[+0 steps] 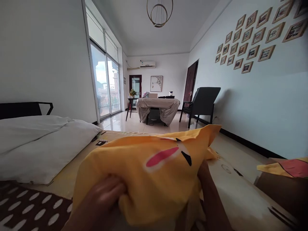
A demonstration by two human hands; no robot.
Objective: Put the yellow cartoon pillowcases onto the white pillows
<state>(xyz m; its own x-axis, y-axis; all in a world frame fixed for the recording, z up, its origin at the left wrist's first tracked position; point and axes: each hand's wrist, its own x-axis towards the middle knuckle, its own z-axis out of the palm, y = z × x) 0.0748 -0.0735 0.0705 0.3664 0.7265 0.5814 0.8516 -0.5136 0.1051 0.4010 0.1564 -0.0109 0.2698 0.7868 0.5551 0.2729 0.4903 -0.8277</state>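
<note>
A yellow pillowcase [166,179] with a pink patch and black marks printed on it is held up in front of me over the bed. My left hand [108,191] is closed in a fist on its lower left part, bunching the cloth. At its right side my right hand [204,168] holds the cloth up below the raised corner. The fingers of that hand are hidden by the fabric. To the left lies a white pillow [43,141] on the patterned yellow bed sheet [62,183].
A brown cloth with white ovals [31,205] lies at the lower left. At the right edge, a cardboard box [281,189] has yellow and pink cloth [293,167] over it. Beyond the bed stand a covered table [157,102] and a black chair [204,101].
</note>
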